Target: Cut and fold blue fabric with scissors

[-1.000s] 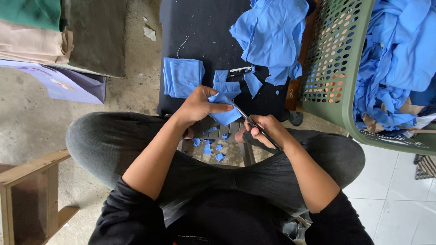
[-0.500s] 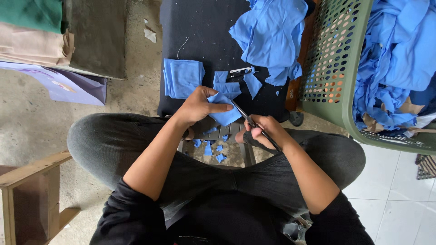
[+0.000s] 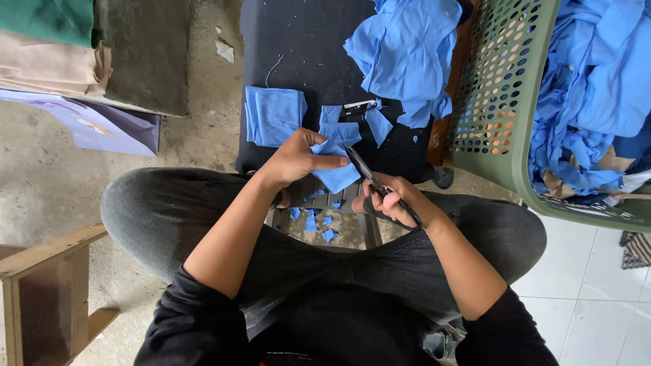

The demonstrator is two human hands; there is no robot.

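Note:
My left hand (image 3: 296, 158) pinches a small blue fabric piece (image 3: 337, 175) above my lap. In my right hand (image 3: 396, 199) I grip black scissors (image 3: 366, 171), whose blades meet the right edge of that piece. Just beyond, on a black table (image 3: 305, 47), lie a stack of cut blue squares (image 3: 274, 115) and a few loose blue pieces (image 3: 377, 125). Small blue scraps (image 3: 319, 220) lie on the floor between my knees.
A heap of blue cloth (image 3: 410, 51) sits at the table's far right. A green perforated basket (image 3: 495, 102) full of blue fabric stands to the right. Folded green and beige cloth (image 3: 47, 47) lies at far left, a wooden frame (image 3: 47, 285) at lower left.
The hands and scissors have barely shifted; the scissors stay at the edge of the blue piece.

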